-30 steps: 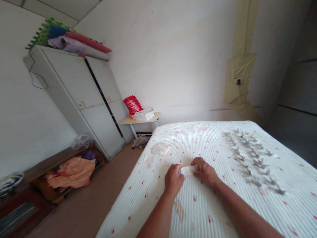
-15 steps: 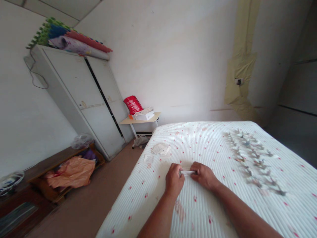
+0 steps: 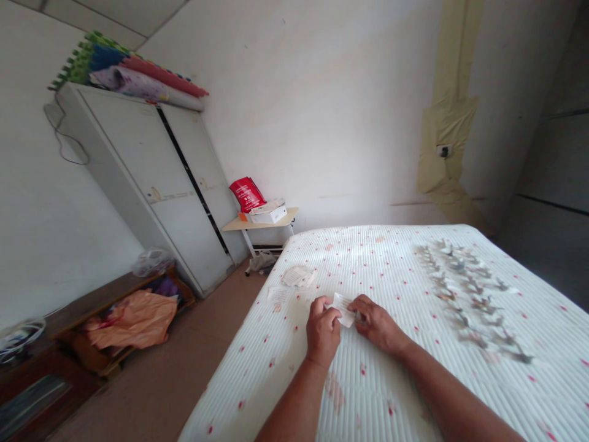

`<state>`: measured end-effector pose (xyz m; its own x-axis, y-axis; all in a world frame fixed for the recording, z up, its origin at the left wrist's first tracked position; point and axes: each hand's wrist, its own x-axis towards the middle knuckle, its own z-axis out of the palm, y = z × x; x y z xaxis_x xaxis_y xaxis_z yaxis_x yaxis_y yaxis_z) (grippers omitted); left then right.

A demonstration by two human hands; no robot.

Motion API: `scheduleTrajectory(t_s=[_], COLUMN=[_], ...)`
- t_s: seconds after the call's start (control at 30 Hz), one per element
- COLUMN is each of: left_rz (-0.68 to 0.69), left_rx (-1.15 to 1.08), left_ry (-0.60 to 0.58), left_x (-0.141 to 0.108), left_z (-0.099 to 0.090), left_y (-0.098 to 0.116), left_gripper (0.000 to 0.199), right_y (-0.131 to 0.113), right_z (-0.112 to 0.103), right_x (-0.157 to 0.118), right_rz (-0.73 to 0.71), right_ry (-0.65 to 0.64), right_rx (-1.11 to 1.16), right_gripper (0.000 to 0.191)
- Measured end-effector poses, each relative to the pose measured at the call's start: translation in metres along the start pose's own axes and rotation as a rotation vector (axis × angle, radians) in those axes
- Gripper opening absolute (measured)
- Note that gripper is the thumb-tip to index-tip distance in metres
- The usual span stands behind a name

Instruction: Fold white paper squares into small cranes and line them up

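Note:
A small pale sheet of paper (image 3: pixel 343 309) with faint print is held between my two hands, just over the white dotted bed cover (image 3: pixel 368 380). My left hand (image 3: pixel 323 331) pinches its left edge between thumb and fingers. At the right edge, the fingers of my right hand (image 3: pixel 378 325) are closed on the same paper, their tips partly hidden. Beyond my left hand, a loose pile of paper pieces (image 3: pixel 298 276) lies on the bed. Several small grey folded shapes (image 3: pixel 473 285) stand in rows to the right.
A small table (image 3: pixel 234 225) beyond the bed bears a red bag (image 3: pixel 247 194) and a white box (image 3: pixel 271 213). A tall grey cabinet (image 3: pixel 133 159) stands at the left. Orange cloth (image 3: pixel 133 320) lies on a low wooden bench.
The paper, seen earlier as a narrow strip, now shows a broader printed face tilted towards the camera. My fingers have shifted slightly at its edges.

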<state>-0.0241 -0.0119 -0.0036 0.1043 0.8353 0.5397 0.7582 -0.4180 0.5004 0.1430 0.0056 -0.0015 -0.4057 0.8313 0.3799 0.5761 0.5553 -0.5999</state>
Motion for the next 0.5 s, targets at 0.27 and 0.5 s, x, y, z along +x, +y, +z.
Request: scheduleTrajectory(t_s=[0.27, 0.5], left_rz=[-0.097, -0.069], left_rx=[0.067, 0.169], left_ry=[-0.138, -0.191], left_x=[0.001, 0.001], left_z=[0.002, 0.000], left_y=[-0.006, -0.005], left_gripper=[0.023, 0.018], right_y=[-0.002, -0.010], right_z=[-0.001, -0.009], right_x=[0.001, 0.000], right_rz=[0.069, 0.008], right_ry=[-0.093, -0.081], right_rx=[-0.183, -0.351], right_gripper=[0.030, 0.020])
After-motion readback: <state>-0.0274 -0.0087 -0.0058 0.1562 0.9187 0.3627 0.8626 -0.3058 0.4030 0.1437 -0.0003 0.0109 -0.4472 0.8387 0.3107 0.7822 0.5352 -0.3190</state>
